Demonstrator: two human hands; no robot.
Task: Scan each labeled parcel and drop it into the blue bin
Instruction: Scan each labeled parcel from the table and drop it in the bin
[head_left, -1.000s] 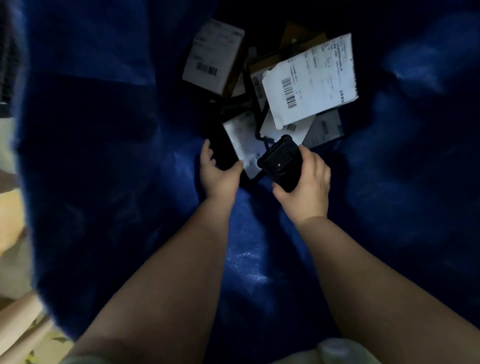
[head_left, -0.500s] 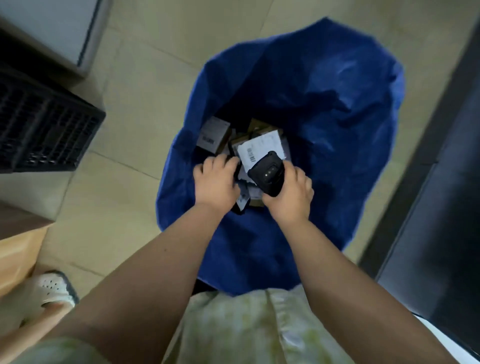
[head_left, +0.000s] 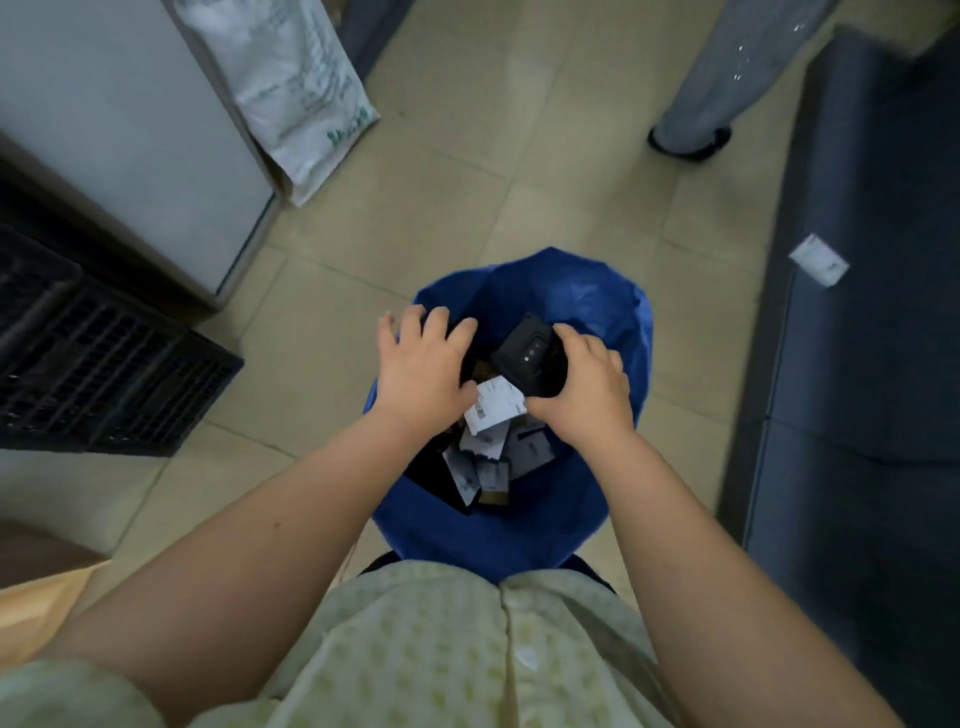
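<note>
- Lying topmost in the pile, the white-labelled parcel (head_left: 496, 408) sat inside the blue bin (head_left: 597, 291), label up. Its long axis ran roughly left to right, and its barcode end was toward the bin's left edge.
- More labelled parcels (head_left: 483, 467) lay below it, toward the bin's near edge.
- The left hand (head_left: 423, 364) hovered over the bin's left rim with its fingers spread and loosely straight, gripping nothing. Its thumb tip was at the parcel's barcode end, but whether it touched could not be told.
- The right hand (head_left: 582, 384) hung over the bin's right side, fingers curled round a black scanner (head_left: 530, 358) just above the parcel's right end.
- The parcel thus lay between and below both hands, apparently dropped. The free left hand was nearer its barcode end.
- A small white packet (head_left: 819, 266) lay on a dark surface (head_left: 857, 364) well apart to the right. It was nearer the right hand, which was occupied, so fetching it would probably mean a cross-body reach by the left hand.
</note>
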